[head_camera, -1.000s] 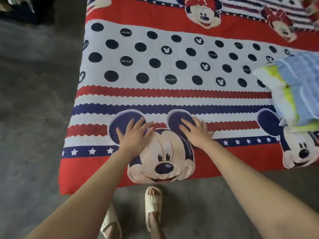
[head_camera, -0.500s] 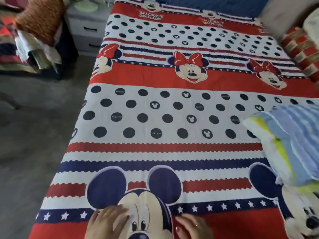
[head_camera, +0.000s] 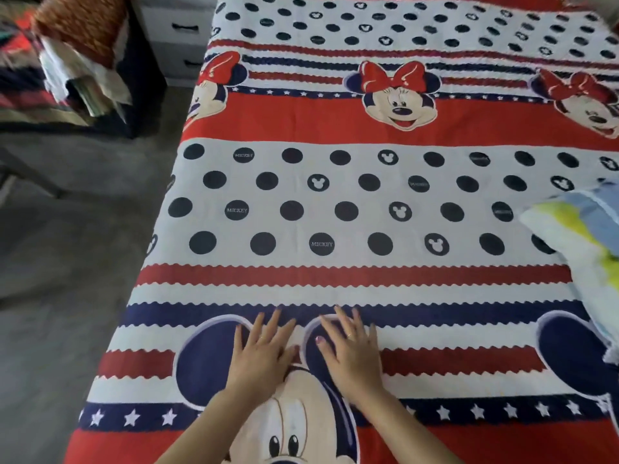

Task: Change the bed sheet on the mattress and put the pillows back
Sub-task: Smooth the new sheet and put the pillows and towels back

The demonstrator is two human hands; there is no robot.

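A red, white and navy cartoon-mouse bed sheet (head_camera: 368, 209) lies spread flat over the mattress and fills most of the view. My left hand (head_camera: 259, 353) presses flat on it with straight, spread fingers, near the foot of the bed. My right hand (head_camera: 351, 349) lies flat beside it, fingers straight, a ring on one finger. Both rest on the printed mouse ears. A pillow (head_camera: 579, 249) in a blue, yellow and white case lies on the sheet at the right edge, partly cut off.
Grey floor (head_camera: 67, 279) runs along the bed's left side. A white drawer unit (head_camera: 181, 35) stands at the top left by the bed. Further left is a heap of folded cloth and a patterned cushion (head_camera: 77, 38) on dark furniture.
Both hands have slid forward up the sheet, from the printed face to the ears. The view tilted up and then partly back down.
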